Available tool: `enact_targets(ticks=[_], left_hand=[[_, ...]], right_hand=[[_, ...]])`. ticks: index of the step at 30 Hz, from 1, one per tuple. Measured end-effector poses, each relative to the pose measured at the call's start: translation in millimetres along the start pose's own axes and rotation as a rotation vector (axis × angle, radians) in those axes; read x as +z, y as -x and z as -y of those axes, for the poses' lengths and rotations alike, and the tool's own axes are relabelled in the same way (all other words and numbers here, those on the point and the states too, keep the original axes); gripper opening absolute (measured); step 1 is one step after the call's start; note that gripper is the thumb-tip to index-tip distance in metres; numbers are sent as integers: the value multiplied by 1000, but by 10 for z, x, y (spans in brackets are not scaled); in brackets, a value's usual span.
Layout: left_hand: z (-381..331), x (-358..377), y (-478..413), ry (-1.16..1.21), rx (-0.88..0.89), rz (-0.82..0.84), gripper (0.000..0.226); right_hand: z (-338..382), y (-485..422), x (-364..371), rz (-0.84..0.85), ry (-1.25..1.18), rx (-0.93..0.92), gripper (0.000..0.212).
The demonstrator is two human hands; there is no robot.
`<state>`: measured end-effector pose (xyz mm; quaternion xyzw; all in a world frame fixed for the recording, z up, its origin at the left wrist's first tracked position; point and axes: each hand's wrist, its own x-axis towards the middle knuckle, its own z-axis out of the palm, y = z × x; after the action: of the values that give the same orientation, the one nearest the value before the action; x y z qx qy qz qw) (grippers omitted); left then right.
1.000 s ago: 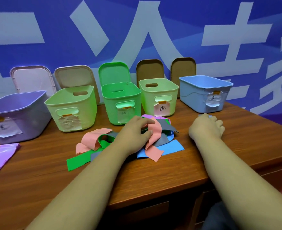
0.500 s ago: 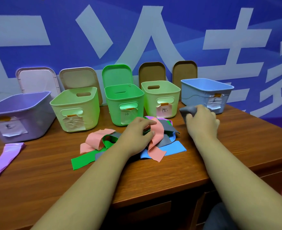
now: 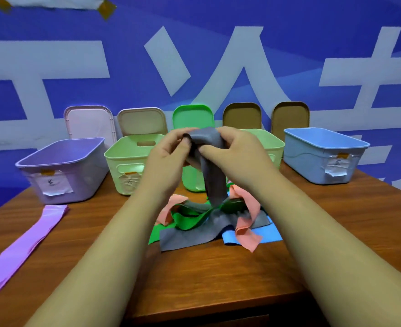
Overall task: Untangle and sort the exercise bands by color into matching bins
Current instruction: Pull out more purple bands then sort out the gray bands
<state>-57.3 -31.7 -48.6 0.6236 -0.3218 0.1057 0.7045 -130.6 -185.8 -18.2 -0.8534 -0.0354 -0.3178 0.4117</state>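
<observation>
Above the tangle [image 3: 187, 218] on the brown wooden table [image 3: 218, 279], left hand [image 3: 168, 151] and right hand [image 3: 238, 151] had a pinching grip on the flat grey rubber band [image 3: 215, 185], raised presumably to draw it free.

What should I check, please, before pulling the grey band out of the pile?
1. Grip on grey band: ok, left hand and right hand both hold its raised end.
2. Grey band free of pile: not ok, its lower part disappears among the green band and pink band.
3. Purple band out of the way: ok, it lies apart on the table's left.
4. Matching bin known: cannot tell, the bin labels are too blurred to read.
</observation>
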Motion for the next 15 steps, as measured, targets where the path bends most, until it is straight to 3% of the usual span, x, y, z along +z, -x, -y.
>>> enact_targets(ticks=[5,8,12,15], left_hand=[[11,-523,-72,-276,73,-158,13],[179,-692,-30,-504,47,-151,12],[421,-752,124,-615,-8,-73,12],[489,-737,180,-673,-44,-43,13]], right_hand=[[-40,-73,438,277,-296,193,25],[-187,-9,696,227,-186,268,56],[-364,163,938,158,-80,181,36],[-502,224,1053,197,15,142,27]])
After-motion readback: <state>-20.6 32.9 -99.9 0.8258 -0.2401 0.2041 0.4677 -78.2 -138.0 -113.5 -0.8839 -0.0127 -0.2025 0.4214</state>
